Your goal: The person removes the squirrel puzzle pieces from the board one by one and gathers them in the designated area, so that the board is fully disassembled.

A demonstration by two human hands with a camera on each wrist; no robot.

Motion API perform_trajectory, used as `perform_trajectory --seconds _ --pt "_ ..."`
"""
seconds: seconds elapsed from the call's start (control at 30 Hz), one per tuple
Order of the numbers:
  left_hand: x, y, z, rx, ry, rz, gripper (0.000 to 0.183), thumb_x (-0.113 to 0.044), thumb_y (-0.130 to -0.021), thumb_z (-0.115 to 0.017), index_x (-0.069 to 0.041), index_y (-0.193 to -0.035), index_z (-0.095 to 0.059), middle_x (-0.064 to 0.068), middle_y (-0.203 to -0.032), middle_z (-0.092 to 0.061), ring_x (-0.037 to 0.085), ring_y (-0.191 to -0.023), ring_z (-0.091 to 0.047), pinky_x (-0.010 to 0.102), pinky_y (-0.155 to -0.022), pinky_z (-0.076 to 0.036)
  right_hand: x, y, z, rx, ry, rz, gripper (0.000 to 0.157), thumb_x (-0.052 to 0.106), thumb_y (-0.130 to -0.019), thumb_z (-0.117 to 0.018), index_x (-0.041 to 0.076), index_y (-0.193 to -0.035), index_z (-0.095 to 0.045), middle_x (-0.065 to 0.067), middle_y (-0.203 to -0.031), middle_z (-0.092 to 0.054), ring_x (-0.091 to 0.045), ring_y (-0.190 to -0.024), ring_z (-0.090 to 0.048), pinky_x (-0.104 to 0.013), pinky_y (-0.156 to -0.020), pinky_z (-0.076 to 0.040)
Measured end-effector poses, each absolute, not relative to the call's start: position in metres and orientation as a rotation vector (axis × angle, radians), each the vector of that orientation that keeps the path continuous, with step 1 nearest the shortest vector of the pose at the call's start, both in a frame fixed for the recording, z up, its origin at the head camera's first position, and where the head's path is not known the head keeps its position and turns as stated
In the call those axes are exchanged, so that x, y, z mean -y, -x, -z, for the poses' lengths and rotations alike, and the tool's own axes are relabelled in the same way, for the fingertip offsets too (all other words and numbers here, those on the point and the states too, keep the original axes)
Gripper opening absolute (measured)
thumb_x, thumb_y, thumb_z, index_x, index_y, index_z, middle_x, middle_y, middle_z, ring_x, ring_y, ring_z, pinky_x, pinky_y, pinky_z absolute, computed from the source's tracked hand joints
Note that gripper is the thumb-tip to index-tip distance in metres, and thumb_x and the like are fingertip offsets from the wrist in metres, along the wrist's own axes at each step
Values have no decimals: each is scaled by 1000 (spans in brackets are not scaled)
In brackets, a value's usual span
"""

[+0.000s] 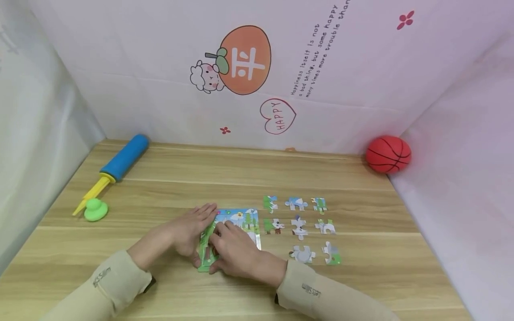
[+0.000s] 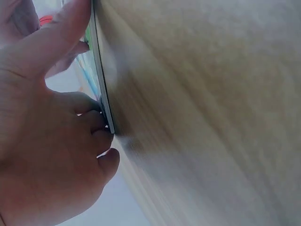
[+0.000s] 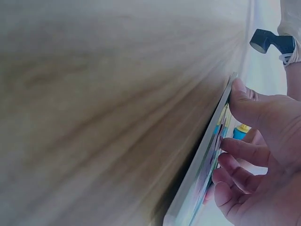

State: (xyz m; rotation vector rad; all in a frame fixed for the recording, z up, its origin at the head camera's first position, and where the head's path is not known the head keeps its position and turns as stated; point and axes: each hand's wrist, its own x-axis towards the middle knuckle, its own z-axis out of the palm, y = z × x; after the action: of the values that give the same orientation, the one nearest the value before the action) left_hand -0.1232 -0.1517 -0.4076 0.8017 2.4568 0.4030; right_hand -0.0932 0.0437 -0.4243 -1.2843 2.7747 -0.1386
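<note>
A flat puzzle board point(image 1: 249, 223) with a printed outdoor scene lies at the front middle of the table. My left hand point(image 1: 191, 229) grips its left side, the thumb at the near corner and the fingers at the far end; the left wrist view shows those fingertips bent against the board edge point(image 2: 104, 84). Over the board, my right hand point(image 1: 237, 249) has its bent fingers point(image 3: 244, 153) touching the printed face, with the thumb at the edge. Whether a piece lies under these fingertips is hidden. Several loose jigsaw pieces point(image 1: 299, 226) lie in rows right of the board.
At the left are a blue and yellow hand pump point(image 1: 125, 158) and a green rubber duck point(image 1: 95, 210). A red toy basketball point(image 1: 388, 154) sits at the far right corner. White printed cloth point(image 1: 160, 111) walls the table at the back and sides.
</note>
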Motion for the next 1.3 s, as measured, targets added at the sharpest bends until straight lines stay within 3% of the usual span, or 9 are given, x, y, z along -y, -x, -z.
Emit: perform_trajectory --seconds 0.2,0.33,0.53,0.73,0.9,1.3 --pt "151 120 408 -2479 -800 -396 137 -41 -63 -98 7 -163 -17 24 -175 -9 43 -164 -10 59 -134 -15 -41 90 425 -2789 1210 178 49 55 -76 -88 23 -101 -62 -1 -130 -61 -17 -118 -56 -30 -97 -50" --pt "150 121 407 -2483 -788 -413 137 -39 -62 -99 7 -163 -19 24 -175 -9 42 -164 -11 58 -135 -15 -42 83 424 -2785 1259 258 45 44 -79 -89 20 -102 -60 -7 -141 -59 -23 -131 -57 -37 -113 -51" --pt "148 121 407 -2478 -774 -391 137 -38 -63 -100 7 -163 -18 23 -175 -8 41 -164 -10 57 -135 -14 -45 73 423 -2777 1316 318 26 24 -89 -82 15 -108 -66 4 -113 -68 -9 -108 -64 -20 -99 -55" --pt "149 121 407 -2491 -773 -358 138 -41 -62 -99 6 -163 -17 23 -175 -8 41 -164 -11 57 -135 -15 -44 76 427 -2921 1283 102 35 42 -93 -76 17 -116 -70 0 -125 -65 -17 -114 -60 -30 -94 -57" --pt "149 122 409 -2500 -799 -347 138 -42 -62 -99 7 -163 -18 24 -175 -10 42 -164 -12 57 -135 -16 -45 79 431 -2925 1256 44 33 49 -93 -74 20 -107 -72 1 -122 -63 -16 -110 -56 -28 -86 -53" --pt "150 123 409 -2498 -798 -350 138 -40 -62 -99 7 -163 -17 25 -175 -9 42 -164 -11 57 -135 -15 -48 82 430 -2906 1303 225 26 32 -98 -72 11 -112 -74 -2 -121 -69 -17 -113 -61 -30 -104 -54"
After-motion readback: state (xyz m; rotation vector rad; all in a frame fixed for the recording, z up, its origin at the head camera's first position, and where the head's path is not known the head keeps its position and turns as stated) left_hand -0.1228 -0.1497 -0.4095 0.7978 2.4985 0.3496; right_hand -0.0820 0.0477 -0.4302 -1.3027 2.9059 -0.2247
